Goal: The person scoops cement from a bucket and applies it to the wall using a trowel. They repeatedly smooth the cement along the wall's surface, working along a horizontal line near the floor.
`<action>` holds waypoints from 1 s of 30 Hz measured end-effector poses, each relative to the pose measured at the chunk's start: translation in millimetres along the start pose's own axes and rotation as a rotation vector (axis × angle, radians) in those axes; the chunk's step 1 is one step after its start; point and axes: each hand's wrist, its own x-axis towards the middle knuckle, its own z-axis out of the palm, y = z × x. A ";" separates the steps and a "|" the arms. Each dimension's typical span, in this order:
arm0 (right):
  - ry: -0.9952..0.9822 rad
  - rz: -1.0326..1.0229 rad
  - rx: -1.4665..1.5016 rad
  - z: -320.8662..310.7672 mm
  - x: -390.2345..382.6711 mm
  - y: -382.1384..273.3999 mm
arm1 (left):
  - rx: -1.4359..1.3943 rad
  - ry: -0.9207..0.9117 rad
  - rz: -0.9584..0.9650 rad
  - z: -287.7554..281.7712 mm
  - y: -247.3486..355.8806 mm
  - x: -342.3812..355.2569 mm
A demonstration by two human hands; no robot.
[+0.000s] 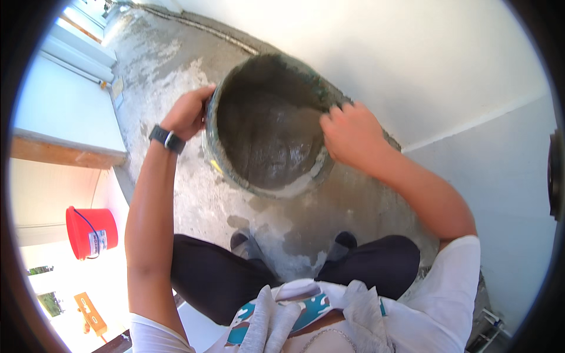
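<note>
A large dark bucket (213,132) crusted with grey cement stands tilted in front of me, its mouth turned toward me. Wet grey mortar (268,138) coats its inside and lies in the bottom, shining in places. My left hand (189,112), with a dark watch on the wrist, grips the bucket's left rim. At the right rim my right hand (351,134) is closed in a fist, slightly blurred. Its fingers hide whatever lies inside them, so rim or tool cannot be told apart.
A white wall (424,59) rises close behind and right of the bucket. The concrete floor (176,65) is stained with cement. My shoes (341,244) stand just below the bucket. At left are a red bucket (92,230) with a blue handle and an orange-brown object (90,315).
</note>
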 end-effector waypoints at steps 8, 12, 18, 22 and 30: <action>-0.433 -0.155 -0.020 -10.6 60.6 -66.8 | 0.121 -0.022 0.045 6.6 0.4 -7.0; -0.532 -0.095 0.240 -2.0 60.9 -78.8 | 0.127 -0.026 0.030 11.3 1.4 -9.1; -0.399 0.102 0.652 16.4 51.4 -65.1 | 0.106 -0.012 0.023 2.3 -1.7 -3.8; -0.442 0.124 0.778 10.4 43.5 -40.7 | 0.095 0.006 0.024 -7.2 -5.2 -2.8; -0.339 0.322 0.883 -21.4 -16.2 50.2 | -0.072 -0.029 0.005 -18.2 -14.1 11.2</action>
